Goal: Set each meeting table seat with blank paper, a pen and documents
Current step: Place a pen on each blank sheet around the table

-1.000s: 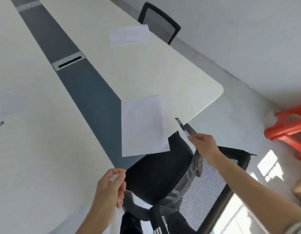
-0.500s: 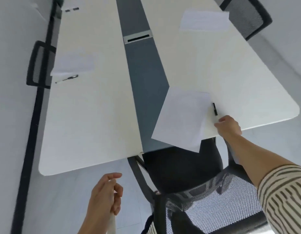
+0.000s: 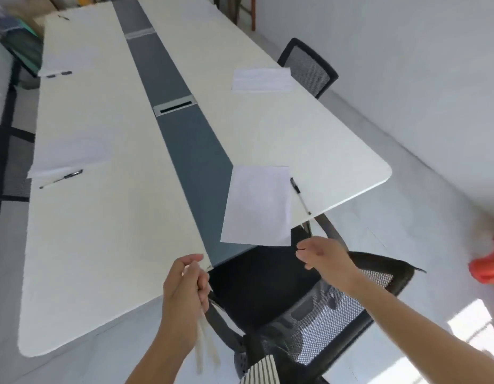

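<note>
Surface: a long white surface (image 3: pixel 102 245) with a grey strip (image 3: pixel 196 162) down its middle runs from 6 o'clock away towards 12 o'clock.
Near sheet: a blank near sheet (image 3: pixel 257 206) lies at the near end, just right of the view's centre. It lies partly on the grey strip and partly on the white panel, and its lower right corner hangs past the edge.
Near pen: the near pen (image 3: pixel 300 195) lies on the surface at 3 o'clock of that sheet, just beside its right edge. Its dark cap points to 11 o'clock and its tip reaches the surface's edge.
Left hand: the left hand (image 3: pixel 185 289), at 6 o'clock, is curled round a pale bundle (image 3: pixel 207 347) of slender things that hang below the fist. They are too blurred to name.
Right hand: the right hand (image 3: pixel 320 256), at 5 o'clock of the near sheet and off the surface, has loosely curled fingers with nothing in them.
Near chair: a black mesh near chair (image 3: pixel 295 289) stands under both hands.
Right side: the far sheet (image 3: pixel 261 79) lies at 1 o'clock, before a second chair (image 3: pixel 309 66).
Left side: the left sheet (image 3: pixel 68 156) lies at 9 o'clock, with the left pen (image 3: pixel 61 178) just below it. Another paper (image 3: pixel 60 62) lies at 11 o'clock, with a dark pen (image 3: pixel 59 74) at its near edge.
Floor: a red stool (image 3: pixel 486 267) stands at 4 o'clock.
</note>
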The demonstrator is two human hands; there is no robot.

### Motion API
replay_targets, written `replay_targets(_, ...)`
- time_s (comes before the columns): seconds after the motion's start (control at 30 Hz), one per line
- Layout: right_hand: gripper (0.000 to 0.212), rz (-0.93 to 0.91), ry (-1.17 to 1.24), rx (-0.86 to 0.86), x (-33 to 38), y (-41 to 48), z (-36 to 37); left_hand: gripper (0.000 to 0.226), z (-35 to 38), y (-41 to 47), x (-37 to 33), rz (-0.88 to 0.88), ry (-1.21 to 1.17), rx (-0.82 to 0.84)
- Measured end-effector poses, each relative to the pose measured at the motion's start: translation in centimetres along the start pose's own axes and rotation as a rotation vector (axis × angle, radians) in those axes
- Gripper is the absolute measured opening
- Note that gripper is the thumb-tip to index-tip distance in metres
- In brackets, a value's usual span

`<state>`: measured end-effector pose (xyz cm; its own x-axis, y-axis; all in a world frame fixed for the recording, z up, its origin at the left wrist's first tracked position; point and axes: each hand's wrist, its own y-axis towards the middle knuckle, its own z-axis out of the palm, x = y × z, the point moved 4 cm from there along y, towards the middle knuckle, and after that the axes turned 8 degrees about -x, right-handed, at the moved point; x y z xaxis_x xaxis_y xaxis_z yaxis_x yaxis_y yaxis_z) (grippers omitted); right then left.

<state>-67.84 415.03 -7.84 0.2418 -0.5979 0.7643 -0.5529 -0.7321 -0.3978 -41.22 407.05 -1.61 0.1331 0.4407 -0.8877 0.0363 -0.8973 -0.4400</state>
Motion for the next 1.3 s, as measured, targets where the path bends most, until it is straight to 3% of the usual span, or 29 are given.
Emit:
replay_targets(0.13, 0.010, -0.036, 0.120, 0.086, 0.4, -9.0, 0.2, 0.014, 4.1, -1.1, -0.3, 0.059, 0.006, 0.046)
replay_targets(0.37, 0.024, 0.138, 0.514, 0.270, -1.7, -15.4, -2.7, 0.017, 11.5, -6.4, 0.3, 0.218, 0.030, 0.134)
replay_targets(0.57, 0.030, 0.188, 0.771, 0.212, -7.2, -16.3, -10.9, 0.022, 19.9, -12.3, 1.8, 0.318, 0.086, 0.271)
replay_targets(0.67, 0.018, 0.157, 0.731, 0.075, -11.8, -16.3, -16.8, 0.028, 25.2, -16.3, 3.8, 0.319, 0.137, 0.427)
replay_targets(0.77, 0.009, 0.063, 0.486, -0.119, -16.9, -16.1, -23.0, 0.031, 30.8, -20.7, 6.7, 0.308, 0.275, 0.652)
replay_targets(0.87, 0.015, -0.026, 0.321, -0.173, -20.3, -16.4, -27.3, 0.030, 34.8, -24.0, 8.2, 0.222, 0.327, 0.756)
replay_targets(1.07, 0.035, 0.107, 0.347, -0.304, -25.5, -13.8, -32.7, 0.019, 39.4, -21.8, 6.4, 0.135, 0.331, 0.661)
replay_targets(1.3, 0.038, 0.188, 0.332, -0.403, -27.6, -5.0, -40.3, 0.019, 46.6, -14.3, 5.5, 0.039, 0.305, 0.481)
